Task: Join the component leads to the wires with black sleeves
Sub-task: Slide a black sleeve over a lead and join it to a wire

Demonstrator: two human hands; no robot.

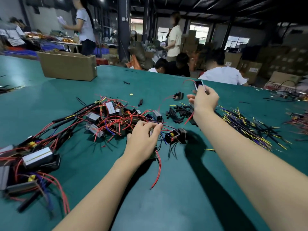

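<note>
My left hand (143, 140) lies at the near edge of a tangled heap of components with red leads (113, 119), its fingers curled round a small metal-faced component (151, 131); red leads trail out below the palm. My right hand (204, 99) is raised above the table and pinches a small black and silver component (198, 84) with a red lead arcing off to the left. A pile of short black sleeves (179, 112) lies just under the right hand. Loose yellow, blue and black wires (250, 127) are spread to the right of my right forearm.
The green table (166, 189) holds a second cluster of silver-faced components with red and blue leads (33, 162) at the near left. A cardboard box (68, 66) stands at the back left. One black component (175, 135) sits beside the left hand. Several people are beyond the far edge.
</note>
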